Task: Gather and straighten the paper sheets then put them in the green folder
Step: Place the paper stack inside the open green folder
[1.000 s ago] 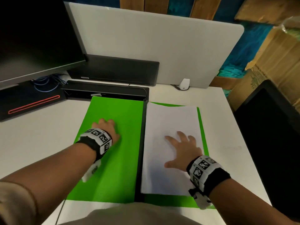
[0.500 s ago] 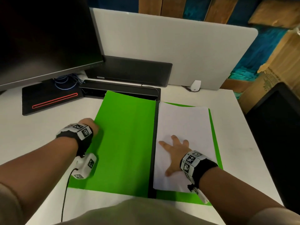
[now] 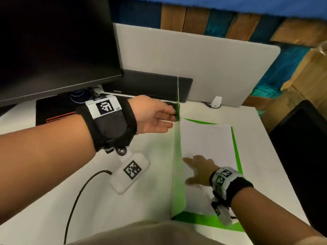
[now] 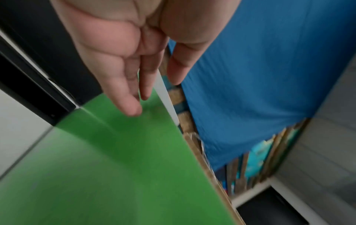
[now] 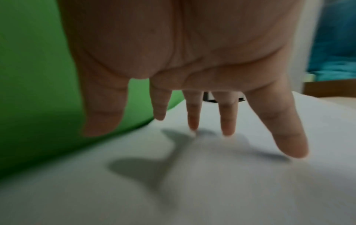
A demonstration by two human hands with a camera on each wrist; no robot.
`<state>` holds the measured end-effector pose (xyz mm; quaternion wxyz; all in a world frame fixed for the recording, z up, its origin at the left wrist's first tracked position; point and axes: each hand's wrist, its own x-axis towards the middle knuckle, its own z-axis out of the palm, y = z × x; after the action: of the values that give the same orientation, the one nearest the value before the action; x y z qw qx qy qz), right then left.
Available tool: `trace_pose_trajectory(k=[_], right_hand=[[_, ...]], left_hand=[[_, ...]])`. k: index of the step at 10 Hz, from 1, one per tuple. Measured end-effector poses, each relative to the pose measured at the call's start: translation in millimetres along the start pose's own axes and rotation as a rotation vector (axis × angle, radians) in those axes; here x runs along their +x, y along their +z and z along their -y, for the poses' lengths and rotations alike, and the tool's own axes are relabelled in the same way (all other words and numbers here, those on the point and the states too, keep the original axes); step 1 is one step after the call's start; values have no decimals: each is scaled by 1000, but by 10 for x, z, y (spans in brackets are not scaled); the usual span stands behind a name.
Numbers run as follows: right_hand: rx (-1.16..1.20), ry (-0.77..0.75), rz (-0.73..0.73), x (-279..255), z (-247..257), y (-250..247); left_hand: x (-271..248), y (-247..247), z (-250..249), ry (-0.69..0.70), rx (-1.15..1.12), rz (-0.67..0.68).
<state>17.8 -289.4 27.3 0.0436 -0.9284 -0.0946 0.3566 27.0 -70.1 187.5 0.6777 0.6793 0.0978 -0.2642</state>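
Note:
The green folder lies open on the white desk, with the stack of white paper sheets squared on its right half. Its left cover stands nearly upright, edge-on in the head view. My left hand pinches that cover near its far top edge. The left wrist view shows fingers on the green face and the thumb over the edge. My right hand lies flat with spread fingers on the sheets, close beside the raised cover.
A dark monitor stands at the back left, with a black device and a grey divider panel behind the folder. A black cable trails over the desk at left. A black object borders the desk's right side.
My left hand slid to the left cover's outer edge, took hold of it and swung it up from flat to nearly upright. The right hand stayed on the sheets.

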Motion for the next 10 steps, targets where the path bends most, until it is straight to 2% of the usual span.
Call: trace_pose_trajectory(k=[1, 2, 3, 4, 5, 6, 7, 8, 9, 10], right_hand=[[539, -16, -228, -296, -184, -333], [1054, 81, -322, -663, -497, -646], [1012, 164, -246, -833, -933, -677], [771, 262, -183, -891, -1205, -486], [586, 360, -155, -798, -1449, -199], [542, 455, -143, -643, -1505, 40], [487, 491, -169, -514, -1429, 157], [513, 617, -298, -420, -1407, 235], [547, 685, -307, -351, -1405, 272], [618, 709, -291, -320, -1454, 253]], left_hand=[[66, 392, 93, -22, 159, 67], [275, 730, 352, 31, 663, 142], [453, 948, 671, 53, 922, 247], [591, 972, 966, -68, 885, 295], [789, 818, 1180, -157, 890, 74], [923, 637, 1237, -285, 1008, -156], [953, 585, 1289, -348, 1128, -93], [895, 677, 1304, -423, 1080, -40], [905, 800, 1315, -395, 995, 7], [938, 878, 1350, -473, 781, -23]])
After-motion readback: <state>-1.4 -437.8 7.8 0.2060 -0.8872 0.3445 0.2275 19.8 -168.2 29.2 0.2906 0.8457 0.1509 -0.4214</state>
